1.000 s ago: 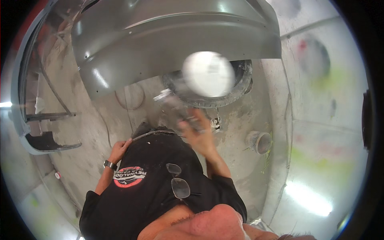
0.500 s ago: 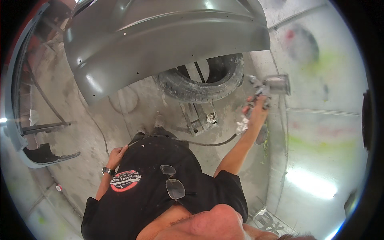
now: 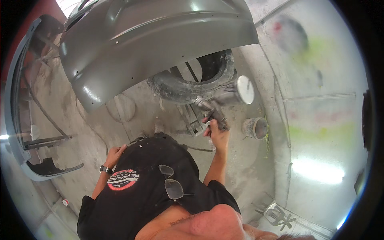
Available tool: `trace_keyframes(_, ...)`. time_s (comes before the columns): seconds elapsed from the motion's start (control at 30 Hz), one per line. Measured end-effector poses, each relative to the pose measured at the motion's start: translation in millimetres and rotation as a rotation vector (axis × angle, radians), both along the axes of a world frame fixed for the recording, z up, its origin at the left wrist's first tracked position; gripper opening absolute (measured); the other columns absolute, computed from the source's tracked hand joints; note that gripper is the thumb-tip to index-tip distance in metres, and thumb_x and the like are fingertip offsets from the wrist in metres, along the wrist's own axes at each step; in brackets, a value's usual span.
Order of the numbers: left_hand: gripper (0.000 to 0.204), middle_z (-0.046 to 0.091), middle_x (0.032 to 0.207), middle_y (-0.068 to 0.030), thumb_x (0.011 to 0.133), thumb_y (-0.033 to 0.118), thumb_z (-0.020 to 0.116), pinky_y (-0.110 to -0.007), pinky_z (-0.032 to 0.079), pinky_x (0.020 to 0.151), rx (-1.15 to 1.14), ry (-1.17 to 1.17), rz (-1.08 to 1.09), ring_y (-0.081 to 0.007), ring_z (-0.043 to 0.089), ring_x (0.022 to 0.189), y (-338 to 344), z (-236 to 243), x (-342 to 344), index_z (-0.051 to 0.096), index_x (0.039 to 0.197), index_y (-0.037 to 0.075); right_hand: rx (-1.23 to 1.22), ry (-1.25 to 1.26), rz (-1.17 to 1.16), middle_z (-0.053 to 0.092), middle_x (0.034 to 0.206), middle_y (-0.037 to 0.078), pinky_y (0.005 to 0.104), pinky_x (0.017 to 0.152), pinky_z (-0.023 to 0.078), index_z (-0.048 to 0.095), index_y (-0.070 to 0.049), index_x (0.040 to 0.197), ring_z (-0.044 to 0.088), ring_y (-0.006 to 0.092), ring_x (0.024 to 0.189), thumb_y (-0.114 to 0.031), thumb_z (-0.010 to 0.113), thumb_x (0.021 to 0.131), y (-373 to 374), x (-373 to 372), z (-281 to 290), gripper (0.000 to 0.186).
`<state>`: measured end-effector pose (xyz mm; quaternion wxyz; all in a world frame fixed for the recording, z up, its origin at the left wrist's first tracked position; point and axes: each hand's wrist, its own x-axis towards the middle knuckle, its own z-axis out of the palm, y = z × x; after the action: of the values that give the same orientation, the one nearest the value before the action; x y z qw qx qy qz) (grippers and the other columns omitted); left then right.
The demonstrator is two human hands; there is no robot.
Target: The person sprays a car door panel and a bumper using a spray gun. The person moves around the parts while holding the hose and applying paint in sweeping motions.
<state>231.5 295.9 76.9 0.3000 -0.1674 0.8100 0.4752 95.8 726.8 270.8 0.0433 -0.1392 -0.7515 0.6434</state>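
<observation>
Head view gives me the glasses (image 3: 174,189) first, hung from the neckline of the black shirt (image 3: 150,172); a deep lean could let them slip out. Just beyond, at the shirt's lower edge, I make out the left hand (image 3: 115,155) pinching the hose (image 3: 200,149) at the waist. Should that slack get loose, it might swing or catch on a foot.

Farther out, the right hand (image 3: 219,136) is wrapped around the handle of the spray gun (image 3: 214,112), well apart from the left; I can't tell how far the trigger is pulled. The gun is over the floor in front of the tyre (image 3: 172,86), its cup (image 3: 230,94) tilted to the right with the white lid (image 3: 245,90) outward. At that lean, I'd worry about a leak if the lid sits loosely.

Below the gun, the metal stand (image 3: 192,120) could snag the hose and jerk the aim. The bucket (image 3: 249,128) stands off to the right, a possible trip.

Farthest, the grey body panel (image 3: 160,52) spreads above the tyre; a careless swing could knock the gun or drag the hose against its edge.
</observation>
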Motion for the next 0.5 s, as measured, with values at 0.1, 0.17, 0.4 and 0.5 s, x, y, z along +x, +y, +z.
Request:
trace_keyframes(0.1, 0.075, 0.037, 0.055, -0.0060, 0.093, 0.065, 0.053, -0.038, 0.029, 0.052, -0.031, -0.013, 0.000, -0.0137, 0.036, 0.056, -9, -11, 2, 0.051, 0.064, -0.005, -0.028, 0.004, 0.090, 0.073, 0.091, 0.010, 0.0242, 0.043, 0.046, 0.066, 0.001, 0.104, 0.059, 0.0102, 0.049, -0.026, 0.060, 0.100, -2, 5, -1, 0.028)
trace_keyframes(0.17, 0.075, 0.038, 0.055, -0.0054, 0.092, 0.065, 0.053, -0.038, 0.030, 0.053, -0.069, -0.001, -0.018, -0.0136, 0.036, 0.057, -10, -9, 1, 0.051, 0.063, -0.004, -0.030, -0.002, -0.124, 0.073, 0.094, 0.009, 0.0247, 0.041, 0.043, 0.066, 0.002, 0.104, 0.058, 0.0109, 0.046, -0.028, 0.060, 0.100, 15, -10, -3, 0.031)
trace_keyframes(0.4, 0.074, 0.047, 0.056, -0.0056, 0.093, 0.067, 0.051, -0.039, 0.034, 0.054, -0.015, -0.016, 0.035, -0.0137, 0.042, 0.059, -6, -9, 1, 0.057, 0.064, -0.001, 0.147, 0.230, -0.479, 0.070, 0.085, 0.006, 0.0262, 0.037, 0.037, 0.063, 0.000, 0.095, 0.056, 0.0125, 0.041, -0.032, 0.058, 0.101, 65, -56, -22, 0.033)
trace_keyframes(0.5, 0.076, 0.052, 0.056, -0.0086, 0.093, 0.068, 0.050, -0.039, 0.038, 0.055, -0.001, 0.023, 0.095, -0.0159, 0.048, 0.057, -2, -10, 13, 0.061, 0.065, -0.002, 0.100, 0.130, -0.389, 0.067, 0.080, 0.005, 0.0259, 0.037, 0.036, 0.062, -0.001, 0.093, 0.056, 0.0126, 0.041, -0.033, 0.057, 0.101, 42, -45, -17, 0.033)
